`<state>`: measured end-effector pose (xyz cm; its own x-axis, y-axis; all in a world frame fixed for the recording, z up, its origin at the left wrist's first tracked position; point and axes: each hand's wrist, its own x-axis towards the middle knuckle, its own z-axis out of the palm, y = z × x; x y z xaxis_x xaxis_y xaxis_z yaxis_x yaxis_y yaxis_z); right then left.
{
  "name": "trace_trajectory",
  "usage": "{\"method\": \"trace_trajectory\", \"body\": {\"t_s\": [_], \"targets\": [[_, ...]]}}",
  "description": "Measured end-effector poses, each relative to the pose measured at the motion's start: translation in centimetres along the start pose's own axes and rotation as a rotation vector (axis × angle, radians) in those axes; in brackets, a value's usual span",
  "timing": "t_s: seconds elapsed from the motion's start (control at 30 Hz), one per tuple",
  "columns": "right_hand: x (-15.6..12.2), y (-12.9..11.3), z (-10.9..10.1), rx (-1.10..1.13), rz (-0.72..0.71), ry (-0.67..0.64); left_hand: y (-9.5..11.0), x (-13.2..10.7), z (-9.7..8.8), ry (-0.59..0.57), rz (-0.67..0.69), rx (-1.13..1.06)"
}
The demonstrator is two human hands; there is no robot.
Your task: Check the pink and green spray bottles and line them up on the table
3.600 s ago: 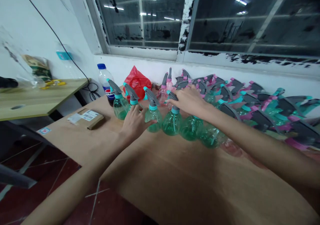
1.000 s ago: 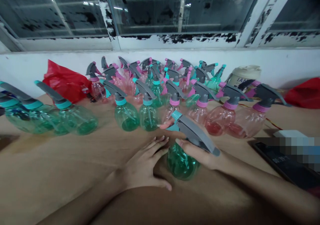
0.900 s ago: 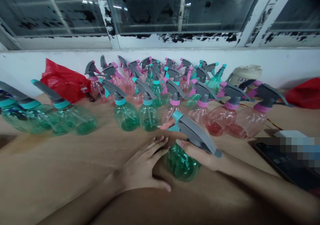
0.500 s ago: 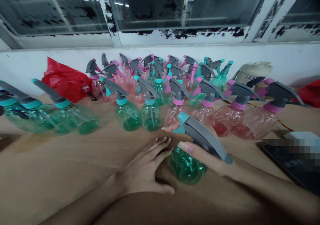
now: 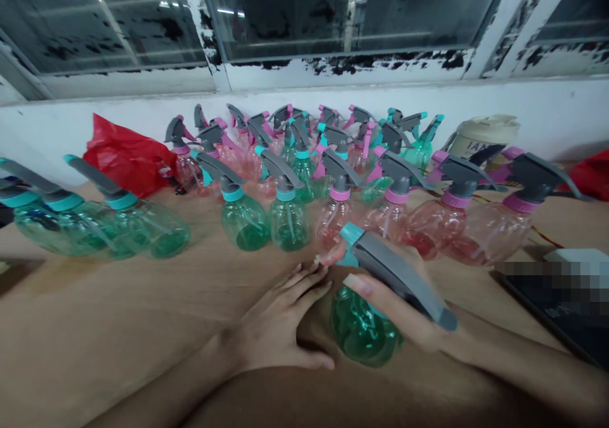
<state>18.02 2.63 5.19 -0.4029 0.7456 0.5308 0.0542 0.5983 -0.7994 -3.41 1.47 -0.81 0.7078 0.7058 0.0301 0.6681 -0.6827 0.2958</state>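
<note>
Your right hand is wrapped around the neck of a green spray bottle, fingers curled under its grey trigger head, whose teal nozzle points away from you toward the rows behind. The bottle stands on the brown tabletop close in front of you, leaning slightly. Your left hand lies flat and relaxed on the tabletop just beside the bottle's left flank, fingers spread and gripping nothing; its fingertips reach toward the nozzle.

Behind these, two more green bottles with teal collars stand side by side, and to their right a row of pink bottles with pink collars runs toward the edge of view. Further back, a dense cluster of mixed pink and green bottles sits against the white wall under the window. On the far left, two green bottles appear tilted. A red plastic bag lies near the wall, and a cream-coloured tub stands to the right.
</note>
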Motion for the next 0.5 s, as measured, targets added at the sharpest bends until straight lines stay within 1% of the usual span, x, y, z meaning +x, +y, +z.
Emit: {"method": "trace_trajectory", "body": {"t_s": [0.1, 0.33, 0.5], "targets": [[-0.05, 0.23, 0.07, -0.001, 0.031, 0.007, 0.03, -0.07, -0.05, -0.014, -0.007, -0.005], [-0.1, 0.41, 0.28, -0.041, 0.058, 0.042, -0.41, -0.32, 0.58, 0.029, 0.021, -0.015], [-0.04, 0.39, 0.45, -0.037, 0.044, 0.055, -0.33, -0.36, 0.59, 0.016, 0.018, 0.002]]}}
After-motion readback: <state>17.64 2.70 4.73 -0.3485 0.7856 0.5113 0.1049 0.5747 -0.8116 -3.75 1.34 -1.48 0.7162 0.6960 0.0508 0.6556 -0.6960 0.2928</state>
